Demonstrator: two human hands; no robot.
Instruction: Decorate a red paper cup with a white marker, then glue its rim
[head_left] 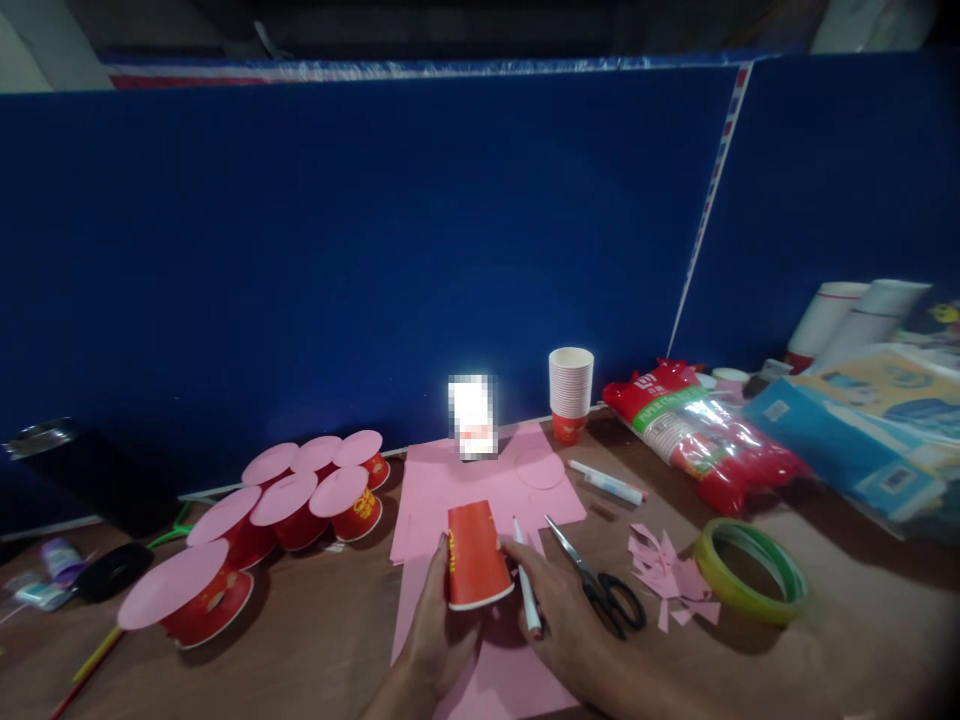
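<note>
Your left hand (437, 628) curls around the rim-down red paper cup (478, 555) above the pink paper (435, 485); your right hand (561, 612), partly closed, touches its other side, holding a white marker (528, 590).

A blue partition (375, 250) (edged with tape (718, 165)) stands behind the brown table (322, 640), dim, perhaps open space (525, 30) above.

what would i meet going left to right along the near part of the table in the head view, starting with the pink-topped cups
Pink-topped cups, left hand, held red cup, right hand, scissors, pink paper scraps, tape roll.
</note>
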